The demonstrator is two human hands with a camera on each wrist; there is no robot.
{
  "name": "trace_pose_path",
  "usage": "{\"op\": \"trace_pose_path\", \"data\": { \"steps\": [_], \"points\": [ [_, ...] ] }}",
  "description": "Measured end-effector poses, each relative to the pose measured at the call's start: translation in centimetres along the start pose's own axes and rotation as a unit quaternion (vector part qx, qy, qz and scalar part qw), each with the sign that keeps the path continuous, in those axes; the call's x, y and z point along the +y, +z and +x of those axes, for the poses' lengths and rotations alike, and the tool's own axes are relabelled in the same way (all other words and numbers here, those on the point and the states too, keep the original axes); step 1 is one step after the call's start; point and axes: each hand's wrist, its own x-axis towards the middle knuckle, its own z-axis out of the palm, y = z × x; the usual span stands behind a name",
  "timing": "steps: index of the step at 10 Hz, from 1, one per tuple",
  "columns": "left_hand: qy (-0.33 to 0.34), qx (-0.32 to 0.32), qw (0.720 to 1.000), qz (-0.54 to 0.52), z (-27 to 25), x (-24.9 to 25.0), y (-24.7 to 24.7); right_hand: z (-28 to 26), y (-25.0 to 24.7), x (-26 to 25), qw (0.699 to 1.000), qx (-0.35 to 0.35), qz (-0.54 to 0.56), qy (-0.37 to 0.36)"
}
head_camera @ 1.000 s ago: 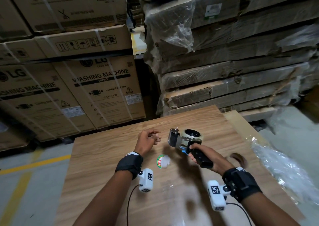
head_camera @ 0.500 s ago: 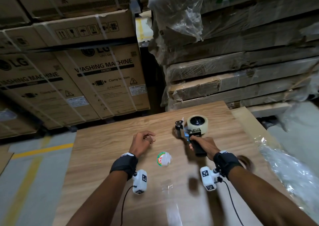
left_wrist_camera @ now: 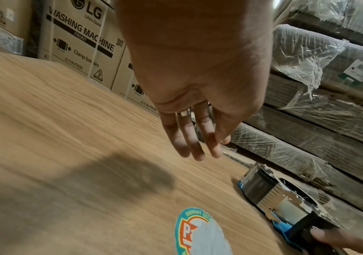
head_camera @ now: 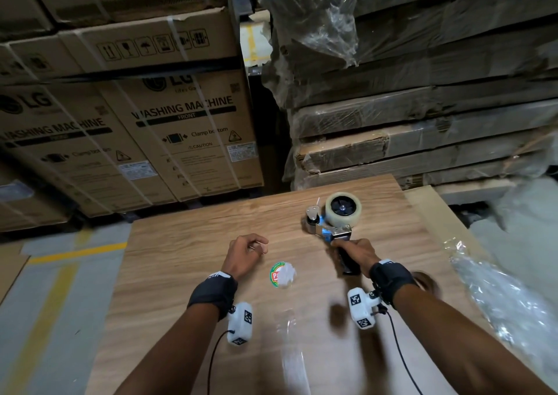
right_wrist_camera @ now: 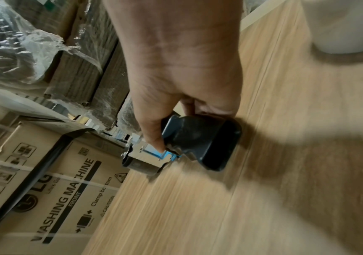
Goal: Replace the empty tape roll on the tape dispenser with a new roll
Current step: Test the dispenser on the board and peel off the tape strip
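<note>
Your right hand (head_camera: 354, 251) grips tape dispenser (head_camera: 330, 222) handle, laying it flat on desk (head_camera: 187, 243); new roll (head_camera: 343, 209) seated. Left hand (head_camera: 246, 254) relaxed, empty: free.

wood table (head_camera: 187, 262) | stacked cartons (head_camera: 181, 129) (lg) | grey floor (head_camera: 54, 304)

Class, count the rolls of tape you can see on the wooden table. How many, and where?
1: a clear tape roll sits mounted on the tape dispenser that the right hand holds on the table. An arm may hide another.
</note>
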Motion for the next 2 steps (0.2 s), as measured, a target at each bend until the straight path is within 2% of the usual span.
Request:
{"op": "trace_pose_path", "data": {
  "steps": [2],
  "points": [
    [0.007,-0.001,1.000,-0.016,-0.7,0.2,0.0,-3.6,0.7,-1.9,0.990,0.104,-0.069,-0.073]
  ]
}}
